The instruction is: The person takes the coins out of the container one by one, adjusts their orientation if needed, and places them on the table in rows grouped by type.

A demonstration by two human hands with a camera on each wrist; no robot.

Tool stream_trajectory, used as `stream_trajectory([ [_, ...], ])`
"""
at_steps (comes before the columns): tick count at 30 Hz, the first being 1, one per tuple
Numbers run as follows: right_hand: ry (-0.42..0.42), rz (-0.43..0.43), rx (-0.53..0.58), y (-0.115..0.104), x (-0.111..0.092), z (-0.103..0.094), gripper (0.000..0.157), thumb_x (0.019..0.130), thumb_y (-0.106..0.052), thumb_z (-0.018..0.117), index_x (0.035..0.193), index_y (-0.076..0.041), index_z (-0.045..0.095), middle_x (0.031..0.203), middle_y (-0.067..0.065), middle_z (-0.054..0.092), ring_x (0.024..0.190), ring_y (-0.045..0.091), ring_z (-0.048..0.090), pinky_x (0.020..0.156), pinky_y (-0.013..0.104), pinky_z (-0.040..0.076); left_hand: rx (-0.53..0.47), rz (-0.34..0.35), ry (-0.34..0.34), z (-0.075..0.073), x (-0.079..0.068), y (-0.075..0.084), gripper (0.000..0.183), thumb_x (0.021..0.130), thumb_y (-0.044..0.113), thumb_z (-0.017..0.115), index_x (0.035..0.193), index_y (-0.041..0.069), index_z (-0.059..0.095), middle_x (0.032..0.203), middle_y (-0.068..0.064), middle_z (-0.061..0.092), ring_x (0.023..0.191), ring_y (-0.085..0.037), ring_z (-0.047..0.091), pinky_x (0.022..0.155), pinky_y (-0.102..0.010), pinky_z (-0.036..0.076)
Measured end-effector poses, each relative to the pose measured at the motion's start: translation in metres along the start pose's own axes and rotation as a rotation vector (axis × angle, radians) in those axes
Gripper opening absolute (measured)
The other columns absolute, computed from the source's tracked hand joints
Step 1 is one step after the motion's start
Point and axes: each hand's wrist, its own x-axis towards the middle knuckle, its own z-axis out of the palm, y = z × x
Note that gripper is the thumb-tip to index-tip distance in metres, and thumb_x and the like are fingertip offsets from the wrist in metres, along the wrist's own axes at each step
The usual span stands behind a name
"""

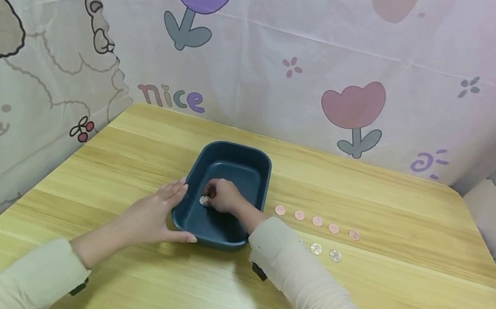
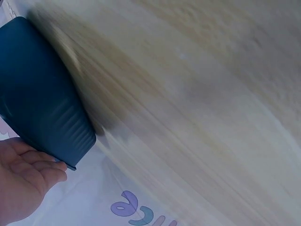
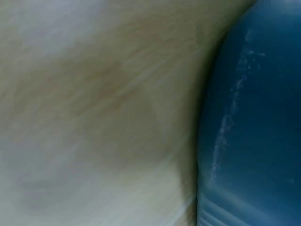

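Note:
A deep dark-blue rectangular container [image 1: 213,243] stands on the wooden table. My right hand [image 1: 223,196] reaches inside it, fingers curled down, with a small shiny silver coin-like disc [image 1: 204,200] at the fingertips near the container's left wall. My left hand [image 1: 154,215] rests against the container's left side, fingers along the rim and thumb stretched along the near edge. In the left wrist view, the fingers of that hand [image 2: 23,179] touch the rim. The right wrist view shows only the container's outer wall [image 3: 254,122] and the table; the right hand is out of sight there.
To the right of the container, several pink discs [image 1: 318,221] lie in a row. Nearer to me is a row of silver discs [image 1: 316,249], partly hidden by the right sleeve [image 1: 297,272]. A printed cloth [image 1: 259,85] hangs behind the wooden table [image 1: 396,212].

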Motion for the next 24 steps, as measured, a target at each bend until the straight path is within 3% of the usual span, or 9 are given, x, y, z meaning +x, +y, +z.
stream_trajectory([
  [8, -0.027, 0.014, -0.157, -0.003, -0.003, 0.002, 0.012, 0.086, -0.014, 0.066, 0.092, -0.005, 0.061, 0.080, 0.004, 0.059, 0.069, 0.012, 0.051, 0.060, 0.020, 0.042, -0.005, 0.005, 0.007, 0.002, 0.000, 0.000, 0.106, 0.069, 0.066, 0.066, 0.138, -0.008, 0.036, 0.148, -0.025, 0.029, 0.132, -0.046, 0.034, 0.100, -0.056, 0.039],
  [12, -0.020, 0.026, -0.133, -0.002, -0.008, 0.001, 0.013, 0.084, -0.014, 0.068, 0.087, -0.004, 0.061, 0.077, 0.004, 0.057, 0.067, 0.013, 0.050, 0.058, 0.020, 0.041, -0.007, 0.000, 0.003, 0.002, 0.000, -0.001, 0.107, 0.069, 0.067, 0.065, 0.138, -0.008, 0.035, 0.148, -0.025, 0.028, 0.132, -0.045, 0.033, 0.101, -0.056, 0.039],
  [18, 0.057, 0.049, -0.076, 0.000, -0.016, -0.004, 0.012, 0.085, -0.009, 0.065, 0.075, -0.005, 0.060, 0.070, 0.004, 0.056, 0.062, 0.012, 0.049, 0.053, 0.018, 0.039, -0.012, -0.003, 0.005, 0.001, -0.001, 0.000, 0.106, 0.069, 0.067, 0.065, 0.138, -0.008, 0.035, 0.148, -0.025, 0.028, 0.132, -0.045, 0.033, 0.100, -0.056, 0.039],
  [24, 0.117, 0.013, -0.014, 0.004, -0.026, -0.012, 0.015, 0.087, -0.005, 0.060, 0.072, -0.004, 0.061, 0.068, 0.003, 0.057, 0.060, 0.010, 0.049, 0.051, 0.016, 0.039, -0.018, -0.007, 0.009, 0.001, -0.001, 0.001, 0.106, 0.069, 0.066, 0.066, 0.138, -0.008, 0.036, 0.148, -0.025, 0.029, 0.132, -0.046, 0.033, 0.100, -0.056, 0.039],
])
